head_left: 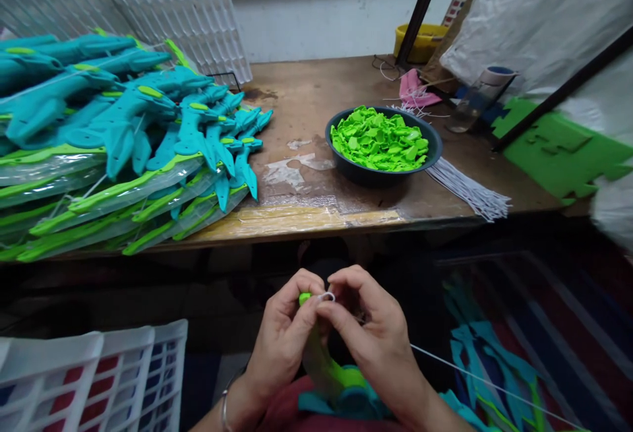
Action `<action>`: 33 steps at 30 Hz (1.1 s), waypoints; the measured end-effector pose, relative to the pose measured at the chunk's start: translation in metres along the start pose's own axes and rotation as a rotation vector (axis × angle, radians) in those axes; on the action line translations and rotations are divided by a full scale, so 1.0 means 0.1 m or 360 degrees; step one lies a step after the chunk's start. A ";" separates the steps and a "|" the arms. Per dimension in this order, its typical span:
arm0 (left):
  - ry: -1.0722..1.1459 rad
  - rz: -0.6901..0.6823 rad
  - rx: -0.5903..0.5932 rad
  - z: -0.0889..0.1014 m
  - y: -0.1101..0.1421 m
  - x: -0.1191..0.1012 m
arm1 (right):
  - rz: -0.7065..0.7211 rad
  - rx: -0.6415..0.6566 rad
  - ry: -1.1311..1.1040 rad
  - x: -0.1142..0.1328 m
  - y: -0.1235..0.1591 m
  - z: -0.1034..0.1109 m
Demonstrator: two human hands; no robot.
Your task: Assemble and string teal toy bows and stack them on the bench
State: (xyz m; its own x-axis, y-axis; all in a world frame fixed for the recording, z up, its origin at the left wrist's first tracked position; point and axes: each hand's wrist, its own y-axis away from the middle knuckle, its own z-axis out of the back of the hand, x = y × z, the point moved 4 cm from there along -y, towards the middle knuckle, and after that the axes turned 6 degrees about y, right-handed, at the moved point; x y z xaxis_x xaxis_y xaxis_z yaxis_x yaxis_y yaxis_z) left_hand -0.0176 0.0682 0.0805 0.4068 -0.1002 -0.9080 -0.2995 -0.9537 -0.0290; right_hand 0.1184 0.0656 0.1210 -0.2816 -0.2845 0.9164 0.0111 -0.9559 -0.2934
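In the head view, the landmark is the dark bowl of bright green bits. Nearer the person than the bowl, the left hand pinches the tip of a green-and-turquoise piece, which hangs below the hands. Beside it, the right hand curls at a small white cord loop; how firmly it grips, I cannot tell. Turquoise-handled pieces lie piled left of the bowl, white cords just right.
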 end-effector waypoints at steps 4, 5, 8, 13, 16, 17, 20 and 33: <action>0.0140 0.0027 0.0030 0.01 -0.01 0.05 | -0.0268 0.0074 -0.0332 -0.13 0.02 -0.06; 0.0165 0.0020 0.0036 0.01 -0.01 0.05 | -0.0322 0.0076 -0.0374 -0.15 0.03 -0.07; 0.0261 0.0019 0.0051 0.01 -0.04 0.06 | -0.0360 0.0060 -0.0389 -0.19 0.05 -0.07; 0.0416 0.0114 0.0036 0.00 -0.09 0.04 | -0.0045 0.0007 -0.0170 -0.16 0.01 -0.02; 0.0437 0.0161 0.0028 0.00 -0.09 0.04 | 0.0128 0.0014 -0.0073 -0.14 -0.02 0.00; 0.0432 0.0174 0.0018 0.00 -0.09 0.04 | 0.0172 0.0023 -0.0050 -0.14 -0.02 0.01; 0.0368 0.0207 -0.0028 0.02 -0.07 0.08 | 0.0288 0.0033 0.0019 -0.10 -0.02 0.01; 0.0084 0.0276 -0.0151 0.00 -0.05 0.12 | 0.0513 -0.0052 0.0315 -0.03 0.09 0.00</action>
State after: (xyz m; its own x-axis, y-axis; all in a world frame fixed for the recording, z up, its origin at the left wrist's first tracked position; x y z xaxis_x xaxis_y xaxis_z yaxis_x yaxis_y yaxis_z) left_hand -0.0109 0.0713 0.0696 0.4018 -0.2773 -0.8727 -0.2873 -0.9431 0.1674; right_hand 0.1191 0.0576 0.1153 -0.4487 -0.5477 0.7062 0.0996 -0.8160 -0.5695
